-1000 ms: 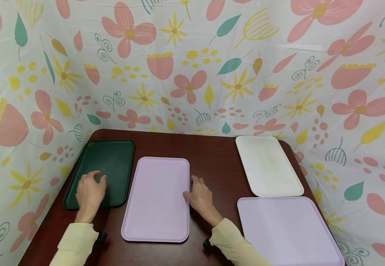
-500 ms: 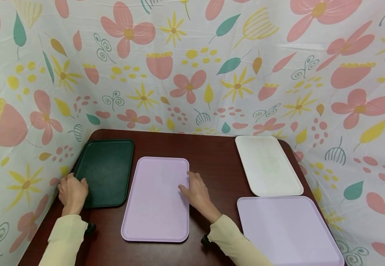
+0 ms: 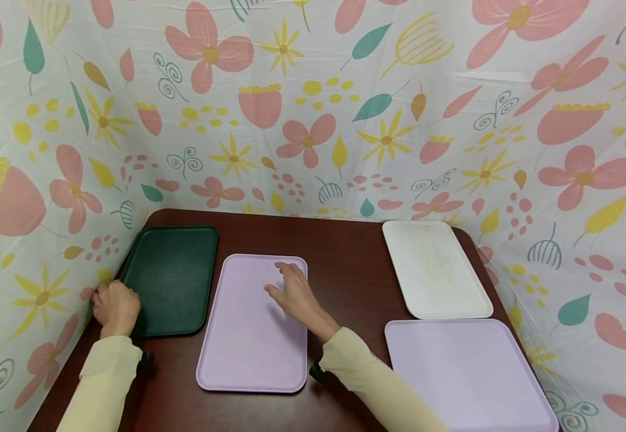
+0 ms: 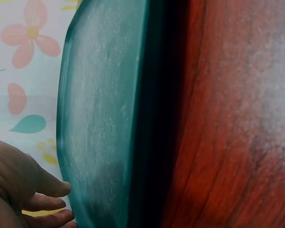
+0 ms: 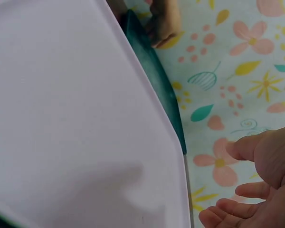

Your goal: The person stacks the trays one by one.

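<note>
My left hand (image 3: 116,308) is at the near left edge of a dark green tray (image 3: 174,276), its fingers curled at the rim. In the left wrist view the thumb (image 4: 61,188) meets the green tray's rim (image 4: 61,118), with the other fingers just outside it. Over the upper right part of a lavender tray (image 3: 253,342), my right hand (image 3: 297,294) hovers with loosely spread fingers and holds nothing. The right wrist view shows this hand (image 5: 261,190) apart from the lavender tray (image 5: 85,95), which carries a soft shadow.
A white tray (image 3: 437,270) lies at the back right of the dark wooden table (image 3: 345,246). In front of it lies a second lavender tray (image 3: 469,372). Flower-printed cloth (image 3: 313,90) encloses the table's back and sides.
My left hand has moved left from above the green tray to its left edge. My right hand has gone from the lavender tray's right edge to over its surface. The trays look unmoved.
</note>
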A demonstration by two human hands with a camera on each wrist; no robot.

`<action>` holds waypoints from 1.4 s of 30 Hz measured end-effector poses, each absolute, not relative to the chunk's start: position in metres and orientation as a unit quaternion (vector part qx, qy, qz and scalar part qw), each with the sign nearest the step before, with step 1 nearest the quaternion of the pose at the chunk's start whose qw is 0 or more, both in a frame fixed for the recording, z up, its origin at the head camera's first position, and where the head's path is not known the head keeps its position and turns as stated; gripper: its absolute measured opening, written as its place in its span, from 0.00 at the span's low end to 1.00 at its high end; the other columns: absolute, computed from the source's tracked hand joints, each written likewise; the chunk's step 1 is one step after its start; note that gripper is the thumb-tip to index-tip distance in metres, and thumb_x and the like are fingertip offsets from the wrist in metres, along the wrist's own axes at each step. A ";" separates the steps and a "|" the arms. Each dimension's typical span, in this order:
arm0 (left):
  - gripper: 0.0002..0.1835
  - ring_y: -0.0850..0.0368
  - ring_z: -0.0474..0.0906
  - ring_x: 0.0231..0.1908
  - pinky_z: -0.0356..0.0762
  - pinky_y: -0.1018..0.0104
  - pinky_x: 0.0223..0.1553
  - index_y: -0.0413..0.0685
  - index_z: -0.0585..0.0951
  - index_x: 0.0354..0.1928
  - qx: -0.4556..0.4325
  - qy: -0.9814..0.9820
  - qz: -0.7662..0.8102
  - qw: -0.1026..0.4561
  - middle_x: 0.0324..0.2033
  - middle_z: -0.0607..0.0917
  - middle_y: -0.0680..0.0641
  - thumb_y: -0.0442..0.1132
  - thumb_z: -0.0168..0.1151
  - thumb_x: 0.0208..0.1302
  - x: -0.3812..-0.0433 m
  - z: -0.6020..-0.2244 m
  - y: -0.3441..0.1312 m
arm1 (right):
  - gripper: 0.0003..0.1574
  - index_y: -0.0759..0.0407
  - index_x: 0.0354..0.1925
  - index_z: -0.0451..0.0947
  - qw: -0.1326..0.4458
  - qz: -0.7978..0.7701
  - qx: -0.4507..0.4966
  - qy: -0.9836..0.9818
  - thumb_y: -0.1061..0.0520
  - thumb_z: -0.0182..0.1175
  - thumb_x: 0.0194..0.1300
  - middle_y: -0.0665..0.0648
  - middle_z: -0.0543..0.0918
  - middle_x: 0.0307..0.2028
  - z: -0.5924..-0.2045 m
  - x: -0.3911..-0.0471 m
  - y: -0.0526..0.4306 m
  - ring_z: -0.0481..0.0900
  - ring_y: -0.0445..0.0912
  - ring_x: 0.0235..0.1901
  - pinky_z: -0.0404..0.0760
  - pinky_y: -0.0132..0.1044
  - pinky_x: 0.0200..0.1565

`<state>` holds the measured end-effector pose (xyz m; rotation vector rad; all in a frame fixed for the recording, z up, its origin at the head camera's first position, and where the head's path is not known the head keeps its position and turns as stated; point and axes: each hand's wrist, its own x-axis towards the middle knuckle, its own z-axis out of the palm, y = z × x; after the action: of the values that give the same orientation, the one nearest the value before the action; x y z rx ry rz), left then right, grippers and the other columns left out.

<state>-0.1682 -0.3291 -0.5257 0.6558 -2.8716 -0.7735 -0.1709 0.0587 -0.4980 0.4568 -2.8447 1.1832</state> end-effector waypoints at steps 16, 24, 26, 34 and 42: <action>0.22 0.16 0.69 0.51 0.73 0.27 0.47 0.06 0.70 0.52 0.250 -0.941 -0.227 -0.011 0.49 0.69 0.13 0.28 0.46 0.68 -0.183 -0.533 -0.340 | 0.38 0.67 0.71 0.69 -0.025 0.409 0.166 -0.897 0.52 0.66 0.72 0.66 0.78 0.59 -0.492 -0.185 0.043 0.79 0.56 0.56 0.79 0.48 0.56; 0.18 0.15 0.74 0.45 0.75 0.27 0.43 0.08 0.74 0.47 0.259 -0.938 -0.228 0.031 0.44 0.74 0.12 0.25 0.48 0.66 -0.181 -0.535 -0.341 | 0.38 0.66 0.71 0.69 -0.031 0.409 0.167 -0.896 0.51 0.66 0.72 0.66 0.79 0.58 -0.490 -0.186 0.042 0.80 0.57 0.56 0.79 0.48 0.57; 0.18 0.14 0.74 0.44 0.75 0.27 0.43 0.10 0.75 0.48 0.262 -0.936 -0.232 0.040 0.44 0.74 0.12 0.26 0.47 0.67 -0.179 -0.531 -0.338 | 0.37 0.66 0.72 0.68 -0.036 0.414 0.166 -0.894 0.51 0.66 0.72 0.66 0.79 0.59 -0.490 -0.186 0.042 0.80 0.57 0.56 0.79 0.49 0.57; 0.22 0.16 0.75 0.47 0.73 0.25 0.46 0.25 0.75 0.64 0.251 -0.925 -0.264 0.105 0.54 0.77 0.18 0.27 0.50 0.72 -0.166 -0.492 -0.326 | 0.37 0.68 0.72 0.67 -0.059 0.437 0.172 -0.881 0.48 0.62 0.76 0.69 0.77 0.60 -0.492 -0.191 0.039 0.79 0.60 0.57 0.79 0.51 0.57; 0.18 0.17 0.75 0.38 0.72 0.25 0.46 0.22 0.79 0.58 0.140 -0.909 -0.288 0.266 0.43 0.81 0.18 0.22 0.47 0.72 -0.161 -0.450 -0.303 | 0.32 0.72 0.66 0.72 -0.026 0.460 0.172 -0.871 0.51 0.61 0.76 0.68 0.82 0.50 -0.490 -0.202 0.037 0.83 0.58 0.50 0.81 0.48 0.52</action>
<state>-0.1607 -0.3030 -0.4504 0.3771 -2.4554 -0.7773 -0.2019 0.0374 -0.4902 0.5500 -2.7821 1.4684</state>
